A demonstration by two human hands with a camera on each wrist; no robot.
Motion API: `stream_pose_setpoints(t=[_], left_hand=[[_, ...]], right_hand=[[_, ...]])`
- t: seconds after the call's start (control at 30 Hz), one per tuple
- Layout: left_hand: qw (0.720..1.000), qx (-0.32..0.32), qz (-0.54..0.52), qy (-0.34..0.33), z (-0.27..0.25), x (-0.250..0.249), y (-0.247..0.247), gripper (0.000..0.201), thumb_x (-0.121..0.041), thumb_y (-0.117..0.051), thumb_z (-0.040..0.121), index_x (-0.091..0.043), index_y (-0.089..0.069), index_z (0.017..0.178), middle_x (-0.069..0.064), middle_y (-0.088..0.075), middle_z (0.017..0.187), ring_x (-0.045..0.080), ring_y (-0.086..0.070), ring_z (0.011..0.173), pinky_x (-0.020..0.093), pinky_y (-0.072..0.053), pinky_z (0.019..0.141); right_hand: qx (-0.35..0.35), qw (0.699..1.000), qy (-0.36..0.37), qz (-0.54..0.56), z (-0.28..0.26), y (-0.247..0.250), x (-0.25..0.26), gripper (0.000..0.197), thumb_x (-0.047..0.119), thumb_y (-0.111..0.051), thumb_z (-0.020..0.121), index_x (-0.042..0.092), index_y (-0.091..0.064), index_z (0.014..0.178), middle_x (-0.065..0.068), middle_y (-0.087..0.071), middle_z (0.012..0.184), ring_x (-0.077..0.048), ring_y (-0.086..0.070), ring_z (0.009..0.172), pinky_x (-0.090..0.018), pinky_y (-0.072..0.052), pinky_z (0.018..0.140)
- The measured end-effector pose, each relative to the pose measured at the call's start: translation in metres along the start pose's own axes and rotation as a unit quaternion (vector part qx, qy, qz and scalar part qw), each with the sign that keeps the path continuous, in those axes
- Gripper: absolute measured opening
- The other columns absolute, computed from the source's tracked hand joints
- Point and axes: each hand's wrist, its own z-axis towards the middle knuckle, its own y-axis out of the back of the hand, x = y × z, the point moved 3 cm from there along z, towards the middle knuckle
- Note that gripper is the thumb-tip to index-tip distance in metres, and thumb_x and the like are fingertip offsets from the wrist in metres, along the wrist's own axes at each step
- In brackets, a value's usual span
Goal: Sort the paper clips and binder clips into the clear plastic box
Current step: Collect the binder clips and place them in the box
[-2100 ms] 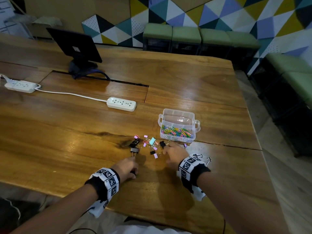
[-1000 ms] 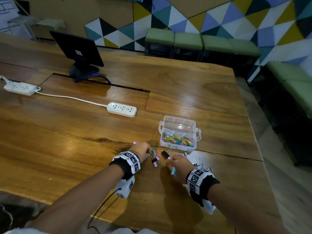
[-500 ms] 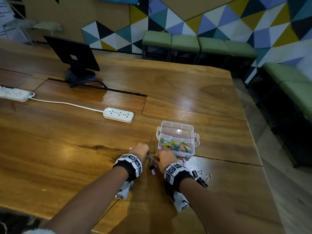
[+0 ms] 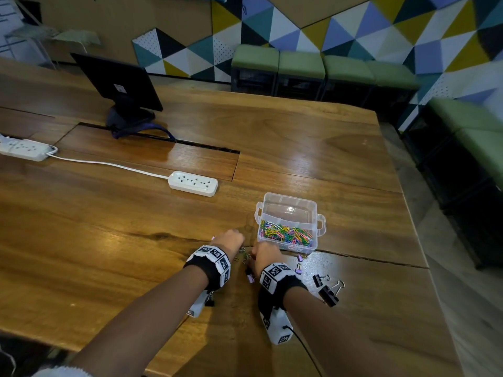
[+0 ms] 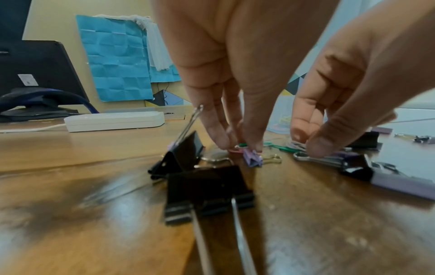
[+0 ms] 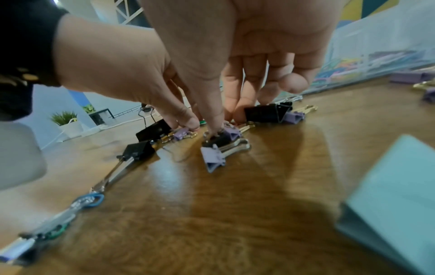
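Note:
The clear plastic box (image 4: 290, 213) stands open on the wooden table, its near compartment filled with coloured paper clips (image 4: 285, 235). Just left of it, my left hand (image 4: 236, 244) and right hand (image 4: 258, 254) reach down side by side into a heap of binder clips (image 4: 246, 258). In the left wrist view my left hand (image 5: 242, 147) pinches a small purple binder clip (image 5: 253, 159) next to a pink paper clip. My right hand (image 6: 226, 122) has its thumb on a black and purple binder clip (image 6: 222, 138), with the fingers curled behind it.
More black binder clips (image 4: 328, 291) and purple ones (image 4: 298, 265) lie right of my right wrist. A teal binder clip (image 6: 388, 186) sits close under that wrist. Farther back lie a white power strip (image 4: 193, 183) with its cord and a black monitor (image 4: 119, 83).
My left hand has come in from the left to the heap of clips. My right hand has shifted left to meet it, so both now work close together beside the box.

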Motion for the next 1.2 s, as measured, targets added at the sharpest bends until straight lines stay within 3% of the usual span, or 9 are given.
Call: stream_pose_setpoints(t=[0.2,0.4,0.6,0.83,1.0,1.2], left_hand=[[1.0,0.011,0.02,-0.007,-0.001,-0.002,0.001,0.03,0.002,-0.05,0.091,0.0,-0.055,0.12,0.017,-0.053,0.126,0.035,-0.054,0.118,0.041,-0.047,0.097],[0.999,0.019,0.043,-0.01,-0.006,-0.007,0.0,0.031,-0.001,-0.043,0.095,-0.003,-0.053,0.124,0.015,-0.046,0.134,0.035,-0.049,0.124,0.044,-0.042,0.1],[0.996,0.026,0.081,-0.037,-0.012,-0.016,0.005,0.036,0.001,-0.038,0.095,0.002,-0.048,0.13,0.02,-0.044,0.136,0.038,-0.046,0.127,0.044,-0.041,0.102],[0.996,0.028,0.068,-0.049,-0.011,-0.014,0.011,0.033,0.0,-0.041,0.095,0.001,-0.051,0.126,0.02,-0.051,0.13,0.036,-0.05,0.124,0.042,-0.044,0.1],[0.999,-0.016,-0.031,-0.007,-0.008,-0.007,0.025,0.024,-0.015,-0.05,0.094,-0.005,-0.059,0.114,0.014,-0.061,0.119,0.028,-0.061,0.109,0.035,-0.048,0.091],[0.987,-0.122,-0.079,-0.072,-0.003,-0.025,0.055,0.022,-0.017,-0.046,0.095,-0.004,-0.059,0.108,0.013,-0.06,0.113,0.028,-0.059,0.103,0.037,-0.048,0.09]], right_hand=[[0.027,0.999,-0.023,-0.021,-0.003,-0.003,0.003,0.022,0.014,-0.061,0.086,0.007,-0.06,0.106,-0.014,-0.064,0.111,-0.03,-0.06,0.104,-0.038,-0.051,0.086],[0.056,0.998,-0.01,-0.033,-0.008,-0.002,0.007,0.02,0.014,-0.058,0.085,0.002,-0.062,0.101,-0.017,-0.065,0.11,-0.032,-0.061,0.102,-0.04,-0.052,0.087],[0.058,0.997,-0.004,-0.042,-0.015,0.0,0.005,0.024,0.001,-0.06,0.08,-0.001,-0.062,0.103,-0.018,-0.063,0.114,-0.033,-0.058,0.109,-0.04,-0.049,0.088],[0.051,0.998,0.031,-0.033,-0.017,-0.008,0.008,0.021,0.013,-0.055,0.087,0.004,-0.061,0.105,-0.017,-0.061,0.116,-0.034,-0.053,0.113,-0.042,-0.048,0.094],[0.057,0.997,0.01,-0.056,-0.014,-0.006,0.0,0.024,0.019,-0.054,0.09,0.004,-0.06,0.108,-0.016,-0.06,0.118,-0.032,-0.055,0.112,-0.039,-0.047,0.091],[0.061,0.998,-0.009,-0.029,-0.012,-0.001,-0.005,0.018,0.019,-0.058,0.086,0.014,-0.068,0.1,-0.01,-0.066,0.111,-0.029,-0.062,0.101,-0.036,-0.052,0.087]])
